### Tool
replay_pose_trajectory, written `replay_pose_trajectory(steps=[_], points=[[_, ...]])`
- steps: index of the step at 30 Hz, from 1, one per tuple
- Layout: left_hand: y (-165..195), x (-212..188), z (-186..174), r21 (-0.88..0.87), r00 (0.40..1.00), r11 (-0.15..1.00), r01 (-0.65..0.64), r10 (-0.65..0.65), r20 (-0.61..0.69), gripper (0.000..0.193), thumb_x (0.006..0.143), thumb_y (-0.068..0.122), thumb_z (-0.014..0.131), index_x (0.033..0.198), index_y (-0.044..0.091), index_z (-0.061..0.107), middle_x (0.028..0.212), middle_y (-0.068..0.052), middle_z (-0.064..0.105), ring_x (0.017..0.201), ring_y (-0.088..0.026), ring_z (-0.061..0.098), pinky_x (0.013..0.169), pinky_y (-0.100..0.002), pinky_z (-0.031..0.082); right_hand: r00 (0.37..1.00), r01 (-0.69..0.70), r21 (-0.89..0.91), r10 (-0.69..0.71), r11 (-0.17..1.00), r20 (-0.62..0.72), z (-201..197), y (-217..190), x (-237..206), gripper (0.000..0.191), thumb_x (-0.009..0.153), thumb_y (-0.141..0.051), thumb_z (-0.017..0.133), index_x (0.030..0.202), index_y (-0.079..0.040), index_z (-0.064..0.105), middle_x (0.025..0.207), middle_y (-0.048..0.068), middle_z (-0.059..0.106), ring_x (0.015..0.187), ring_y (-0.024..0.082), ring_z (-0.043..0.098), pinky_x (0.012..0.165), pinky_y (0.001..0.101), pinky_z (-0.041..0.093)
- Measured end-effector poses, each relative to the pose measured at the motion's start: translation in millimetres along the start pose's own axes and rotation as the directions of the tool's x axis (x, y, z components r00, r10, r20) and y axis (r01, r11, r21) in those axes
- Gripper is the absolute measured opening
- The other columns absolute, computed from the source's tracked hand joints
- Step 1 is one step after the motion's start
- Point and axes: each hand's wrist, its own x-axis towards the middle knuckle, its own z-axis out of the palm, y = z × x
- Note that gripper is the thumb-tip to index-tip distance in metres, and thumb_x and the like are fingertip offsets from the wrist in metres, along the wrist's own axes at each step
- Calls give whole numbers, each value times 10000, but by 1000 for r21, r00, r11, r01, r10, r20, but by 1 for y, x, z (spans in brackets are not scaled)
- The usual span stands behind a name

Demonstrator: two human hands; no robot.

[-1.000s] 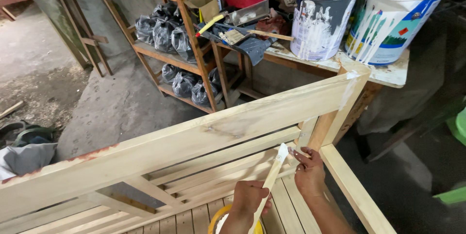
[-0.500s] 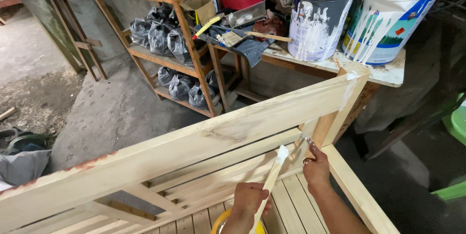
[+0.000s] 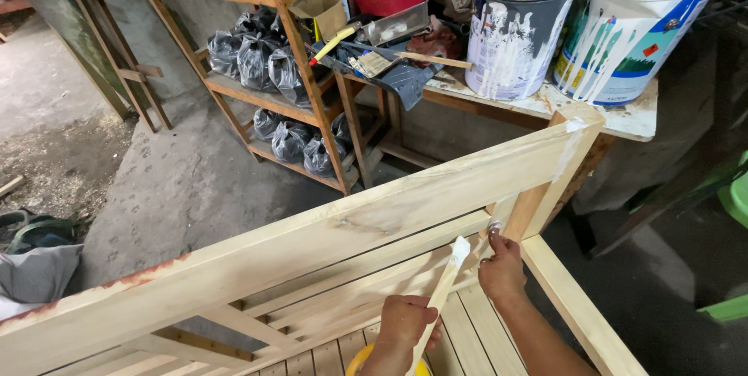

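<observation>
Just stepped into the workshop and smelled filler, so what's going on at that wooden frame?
A person is working on an unfinished pale wooden frame. The right hand presses a fingertip into the joint where a slat meets the corner post, which has white smears near its top. The left hand holds a flat wooden stick with white paste on its tip, above a yellow container. Two paint-streaked cans stand on the table behind.

Soft even daylight, sharp focus, dim shadow at right edge, slight wide-angle bend, no glare.
</observation>
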Motion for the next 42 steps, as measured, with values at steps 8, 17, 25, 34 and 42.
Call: replay_pose_trajectory(steps=[8,17,25,34,42], points=[[1,1,0,13,1000,1000,7,-7,6,182,868,-20,660,1024,-82,731,761,-130,708,557,-201,658,457,-331,493,996,-73,-199,80,977,30,-10,-3,-6,692,826,-98,638,1480,-302,535,1450,58,501,1271,277,550,999,559,434],[-14,1,-8,-68,999,998,-15,18,45,176,853,-5,673,998,-85,734,748,-141,704,552,-215,654,455,-347,494,989,-100,-166,117,981,94,-12,6,-2,679,862,-108,629,1501,-315,526,1442,83,510,1276,321,552,1032,520,436],[-14,-1,0,10,1000,1000,-8,8,2,159,870,9,671,988,-72,741,744,-127,704,551,-204,649,454,-338,487,961,-222,519,94,826,261,-16,-3,-8,737,832,168,474,1525,-81,494,1394,119,615,978,189,570,857,302,482],[-6,-9,-3,3,999,1000,-21,21,25,174,879,-3,660,1011,-89,735,754,-122,703,573,-194,657,469,-332,498,981,-191,621,120,760,155,-18,-14,-12,636,849,183,468,1448,-25,512,1261,91,571,887,152,556,777,309,500],[-3,-14,5,-8,1000,1000,4,-4,20,207,869,-15,646,1047,-69,738,754,-114,699,568,-194,653,471,-329,480,1000,-15,514,10,858,12,-6,7,-26,421,836,191,490,1140,18,725,1187,59,699,1016,155,651,838,241,492]])
